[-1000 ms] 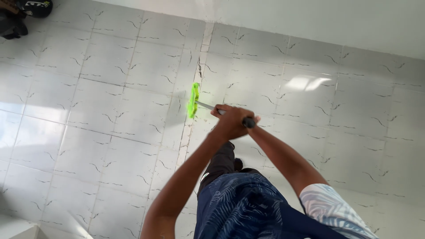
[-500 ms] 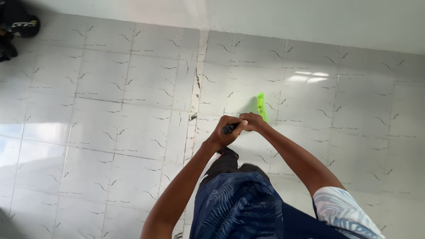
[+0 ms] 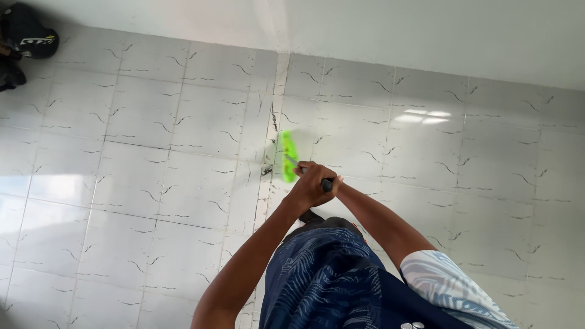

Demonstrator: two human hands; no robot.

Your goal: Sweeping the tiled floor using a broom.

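Both my hands grip the dark handle end (image 3: 327, 184) of a long-handled floor wiper. My left hand (image 3: 309, 184) wraps over the handle on top. My right hand (image 3: 339, 185) sits right behind it and is mostly hidden by it. The wiper's bright green head (image 3: 287, 156) lies on the white tiled floor (image 3: 152, 170) just ahead and to the left of my hands, beside a wide grout line (image 3: 268, 146). The thin metal shaft between head and hands is barely visible.
A white wall (image 3: 426, 30) runs along the top. Dark objects, like a bag or shoes (image 3: 24, 36), sit at the top left corner. A small dark speck (image 3: 266, 171) lies on the grout line. My dark shoe (image 3: 311, 216) shows below my hands.
The green head swept from left of the grout line out to the right, and is now back beside the grout line. Both hands stayed on the handle.
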